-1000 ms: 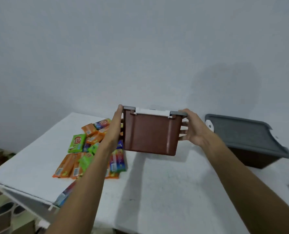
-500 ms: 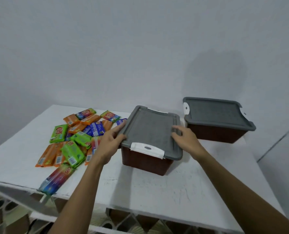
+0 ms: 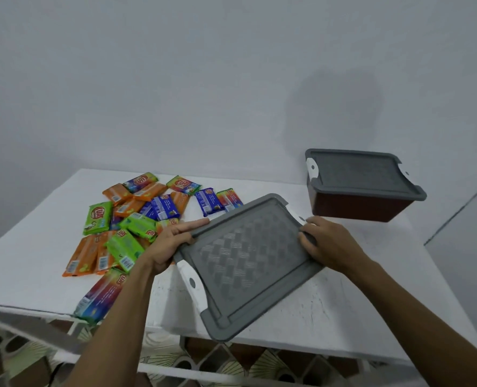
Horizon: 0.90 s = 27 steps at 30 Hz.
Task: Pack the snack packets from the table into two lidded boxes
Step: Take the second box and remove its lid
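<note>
1. Leftmost, the snack packets (image 3: 125,224) are lying in a loose heap on the white tabletop (image 3: 22,261), with orange, green and blue ones overlapping. A long rainbow-coloured packet (image 3: 100,297) is lying at the near edge.
2. The left hand (image 3: 170,244) is gripping the left edge of the grey lid (image 3: 248,261). Its index finger (image 3: 195,223) is lying straight along the rim while the rest of the hand is curling round the edge, just beside the heap.
3. Between the two hands, the grey lid is sitting askew to the tabletop's front edge, and its near corner is showing past that edge. A white latch (image 3: 194,286) is showing at its near-left end. The lid is hiding whatever is beneath it (whether a box is sitting under there, I cannot tell).
4. The right hand (image 3: 332,243) is gripping the lid's opposite edge, with its fingers curling over the rim next to another white latch (image 3: 296,216).
5. Far right and toward the back, the second box (image 3: 357,208), brown-walled, is standing on the tabletop with its own grey cover (image 3: 357,171) sitting on it, well apart from both hands.
</note>
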Tool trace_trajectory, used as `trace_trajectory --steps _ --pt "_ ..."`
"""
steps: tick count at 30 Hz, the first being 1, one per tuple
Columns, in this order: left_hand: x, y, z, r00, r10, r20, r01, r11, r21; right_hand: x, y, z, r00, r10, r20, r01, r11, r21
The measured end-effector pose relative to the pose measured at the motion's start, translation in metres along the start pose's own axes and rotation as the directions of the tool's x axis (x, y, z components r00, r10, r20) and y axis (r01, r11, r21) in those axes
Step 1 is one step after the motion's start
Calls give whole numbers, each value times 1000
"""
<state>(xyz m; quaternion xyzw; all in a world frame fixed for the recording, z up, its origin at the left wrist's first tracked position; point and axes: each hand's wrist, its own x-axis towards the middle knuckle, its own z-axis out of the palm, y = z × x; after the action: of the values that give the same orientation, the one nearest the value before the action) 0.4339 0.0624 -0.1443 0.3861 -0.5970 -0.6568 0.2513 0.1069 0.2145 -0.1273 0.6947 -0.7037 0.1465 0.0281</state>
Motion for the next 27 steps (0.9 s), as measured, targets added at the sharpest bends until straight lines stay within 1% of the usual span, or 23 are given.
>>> trace_trajectory --steps 2,4,7,9,11,12,13,14,15,16,17,19,21,23,25,27 --pt "11 2 8 999 -11 40 11 1000 -1 -13 4 0 1000 25 -2 -25 998 -49" --pt "23 3 17 998 4 56 -6 999 44 -29 8 1 998 48 -38 -50 997 -66" --pt "36 8 36 998 33 49 -39 991 125 -47 17 -4 992 107 -63 -107 994 -4" --pt "41 13 49 996 58 64 -70 979 193 -50 24 -8 988 154 -22 -154 988 0" --pt "46 20 59 989 107 105 -135 943 305 -48 31 -10 966 246 75 -245 969 -22" --pt "48 22 62 981 147 127 -186 901 392 -47 30 -12 942 305 139 -304 952 -28" --pt "50 23 64 971 191 141 -237 827 509 -47 28 -13 917 352 186 -353 935 -28" --pt "51 21 67 960 238 145 -275 724 632 -46 27 -13 902 382 202 -385 923 -28" --pt "51 17 69 954 274 125 -275 622 733 -47 25 -13 893 405 195 -407 913 -31" --pt "48 12 73 950 300 82 -244 555 795 -49 22 -14 888 424 178 -425 905 -35" --pt "42 8 77 953 303 22 -191 541 819 -51 19 -14 885 439 158 -438 898 -41" --pt "26 3 85 964 258 -67 -97 574 813 -59 14 -13 876 467 121 -462 884 -64" --pt "8 0 92 976 193 -99 -31 576 817 -67 8 -12 868 487 94 -482 873 -79" --pt "-7 -4 95 969 215 -119 -27 574 818 -74 4 -13 857 509 86 -504 861 -67" --pt "-19 -8 98 948 272 -165 -37 611 791 -80 3 -15 848 522 95 -521 853 -29" --pt "-25 -10 100 928 310 -204 -37 625 780 -84 7 -15 867 488 102 -495 868 51"
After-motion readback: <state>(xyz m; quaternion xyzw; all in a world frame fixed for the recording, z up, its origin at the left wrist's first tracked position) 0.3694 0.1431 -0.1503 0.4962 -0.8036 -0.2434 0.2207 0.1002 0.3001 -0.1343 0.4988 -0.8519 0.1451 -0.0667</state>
